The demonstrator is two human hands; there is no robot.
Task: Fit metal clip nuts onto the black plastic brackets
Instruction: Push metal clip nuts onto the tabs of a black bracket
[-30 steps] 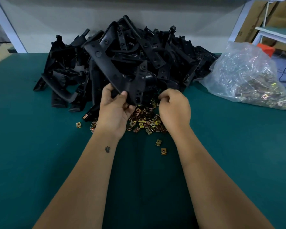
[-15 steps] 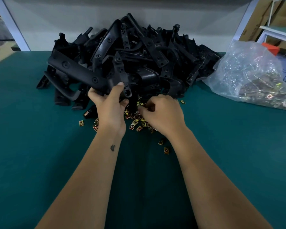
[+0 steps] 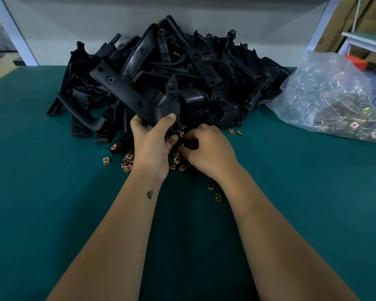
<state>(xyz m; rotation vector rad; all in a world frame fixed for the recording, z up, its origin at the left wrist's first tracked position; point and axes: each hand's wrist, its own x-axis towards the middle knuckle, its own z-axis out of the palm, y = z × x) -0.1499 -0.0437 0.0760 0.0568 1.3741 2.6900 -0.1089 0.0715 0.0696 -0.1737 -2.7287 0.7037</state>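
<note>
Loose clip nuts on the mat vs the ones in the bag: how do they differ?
The loose clip nuts lie scattered on the green mat around the hands; the bagged clip nuts sit heaped inside a clear plastic bag at the right. The loose ones are few and the bagged ones many. Both look like brassy metal.

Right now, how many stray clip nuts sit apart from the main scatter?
5: one left of the scatter, two by the bracket pile right of the right hand, two beside the right forearm. More may hide under the left hand.
</note>
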